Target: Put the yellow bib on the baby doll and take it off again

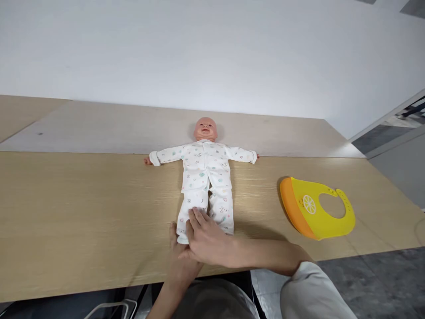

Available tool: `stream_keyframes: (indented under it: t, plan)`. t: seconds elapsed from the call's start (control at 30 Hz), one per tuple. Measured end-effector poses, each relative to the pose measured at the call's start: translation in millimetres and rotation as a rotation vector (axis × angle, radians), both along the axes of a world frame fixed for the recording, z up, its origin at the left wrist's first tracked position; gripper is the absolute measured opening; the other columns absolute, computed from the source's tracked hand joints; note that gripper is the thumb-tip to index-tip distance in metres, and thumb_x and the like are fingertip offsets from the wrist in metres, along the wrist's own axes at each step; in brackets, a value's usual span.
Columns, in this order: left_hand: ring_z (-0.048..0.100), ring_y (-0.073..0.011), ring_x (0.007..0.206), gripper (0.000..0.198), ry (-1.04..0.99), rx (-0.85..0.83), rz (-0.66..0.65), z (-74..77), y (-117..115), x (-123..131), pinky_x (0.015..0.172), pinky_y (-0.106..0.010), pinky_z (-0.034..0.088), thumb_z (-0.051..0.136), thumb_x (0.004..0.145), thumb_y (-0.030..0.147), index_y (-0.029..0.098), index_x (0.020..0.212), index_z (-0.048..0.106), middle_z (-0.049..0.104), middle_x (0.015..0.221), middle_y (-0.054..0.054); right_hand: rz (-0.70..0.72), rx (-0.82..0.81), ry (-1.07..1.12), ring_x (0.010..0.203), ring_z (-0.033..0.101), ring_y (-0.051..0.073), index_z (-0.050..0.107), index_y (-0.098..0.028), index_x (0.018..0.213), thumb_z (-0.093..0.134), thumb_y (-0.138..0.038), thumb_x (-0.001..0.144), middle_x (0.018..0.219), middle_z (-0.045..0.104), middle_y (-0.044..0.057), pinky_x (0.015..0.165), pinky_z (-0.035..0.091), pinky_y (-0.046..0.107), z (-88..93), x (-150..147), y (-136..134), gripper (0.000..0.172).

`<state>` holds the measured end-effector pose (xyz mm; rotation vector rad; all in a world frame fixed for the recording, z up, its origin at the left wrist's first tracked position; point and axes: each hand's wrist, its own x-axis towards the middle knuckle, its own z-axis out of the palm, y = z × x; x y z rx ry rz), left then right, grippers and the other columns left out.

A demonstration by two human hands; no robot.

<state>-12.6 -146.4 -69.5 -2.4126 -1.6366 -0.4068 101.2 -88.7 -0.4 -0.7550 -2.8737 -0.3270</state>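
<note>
A baby doll lies on its back on the table, arms spread sideways. It wears a white printed top and matching trousers. My right hand rests across the lower trouser leg on the left of the view, fingers stretched out over the cloth. Beneath it, at the hem of that leg, is my left hand. One digit of the left hand shows beside the cuff; its other fingers are hidden, so its grip is unclear. The doll's feet are out of sight.
A yellow bib with an orange pocket lies to the right on the wooden table. A pale wall rises behind the table. Chair parts show below the front edge at the left.
</note>
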Motion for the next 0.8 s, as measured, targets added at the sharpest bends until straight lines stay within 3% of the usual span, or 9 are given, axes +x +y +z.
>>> stream_keyframes:
  t: [0.07, 0.17, 0.33, 0.43, 0.53, 0.63, 0.8]
  plan:
    - [0.051, -0.0412, 0.129, 0.045, 0.043, -0.010, -0.034, 2.3, 0.1, -1.2, 0.114, -0.072, 0.017, 0.057, 0.087, 0.021, 0.023, 0.132, 0.064, 0.059, 0.137, -0.018, 0.009, -0.054, -0.060, 0.123, 0.053, 0.041, 0.061, 0.008, 0.120, 0.047, -0.034, 0.097, 0.125, 0.056, 0.033, 0.105, 0.041, 0.054, 0.8, 0.8, 0.0, 0.050]
    - [0.054, -0.0390, 0.126, 0.043, 0.002, -0.032, 0.002, 3.3, -1.3, -1.3, 0.118, -0.068, 0.010, 0.058, 0.087, 0.024, 0.027, 0.129, 0.066, 0.063, 0.133, -0.016, 0.018, -0.116, -0.048, 0.124, 0.052, 0.040, 0.061, 0.008, 0.120, 0.044, -0.053, 0.097, 0.125, 0.055, 0.034, 0.104, 0.042, 0.053, 6.0, 1.7, -1.5, 0.067]
    - [0.065, -0.0351, 0.110, 0.029, -0.096, -0.004, -0.053, 0.1, -6.5, -2.6, 0.122, -0.058, -0.004, 0.060, 0.084, 0.025, 0.028, 0.106, 0.078, 0.076, 0.107, -0.010, 0.001, -0.144, -0.069, 0.122, 0.053, 0.041, 0.064, 0.006, 0.114, 0.048, -0.064, 0.090, 0.121, 0.057, 0.033, 0.102, 0.043, 0.051, 3.9, 2.3, -2.9, 0.076]
    - [0.063, -0.0346, 0.113, 0.032, -0.078, -0.036, -0.018, -3.0, -9.0, -2.4, 0.122, -0.060, -0.003, 0.060, 0.083, 0.020, 0.028, 0.108, 0.077, 0.075, 0.112, -0.009, 0.017, -0.099, -0.020, 0.120, 0.053, 0.040, 0.064, 0.005, 0.113, 0.048, -0.058, 0.093, 0.121, 0.058, 0.032, 0.098, 0.045, 0.051, 2.1, 3.0, -6.8, 0.069]
    - [0.064, -0.0332, 0.113, 0.035, -0.114, -0.062, 0.010, -6.9, -11.7, -1.9, 0.122, -0.062, 0.001, 0.059, 0.082, 0.016, 0.029, 0.110, 0.076, 0.074, 0.115, -0.008, 0.055, -0.081, 0.012, 0.104, 0.060, 0.037, 0.068, 0.002, 0.102, 0.052, -0.051, 0.094, 0.105, 0.064, 0.028, 0.084, 0.050, 0.047, 2.7, 3.1, -11.7, 0.056]
    - [0.067, -0.0318, 0.107, 0.036, -0.146, -0.070, -0.018, -8.3, -14.7, -2.8, 0.122, -0.061, 0.001, 0.058, 0.081, 0.014, 0.030, 0.107, 0.077, 0.074, 0.114, -0.007, 0.054, -0.088, 0.025, 0.090, 0.062, 0.034, 0.071, 0.000, 0.092, 0.054, -0.052, 0.092, 0.094, 0.065, 0.025, 0.076, 0.050, 0.043, 3.7, 2.3, -14.2, 0.055]
    - [0.064, -0.0354, 0.111, 0.036, -0.084, -0.089, -0.021, -2.5, -16.0, -2.9, 0.121, -0.065, 0.001, 0.062, 0.082, 0.017, 0.030, 0.113, 0.074, 0.073, 0.115, -0.009, 0.037, -0.098, 0.077, 0.087, 0.061, 0.032, 0.070, -0.002, 0.091, 0.048, -0.054, 0.095, 0.088, 0.064, 0.021, 0.073, 0.051, 0.042, 6.1, 3.5, -12.1, 0.057]
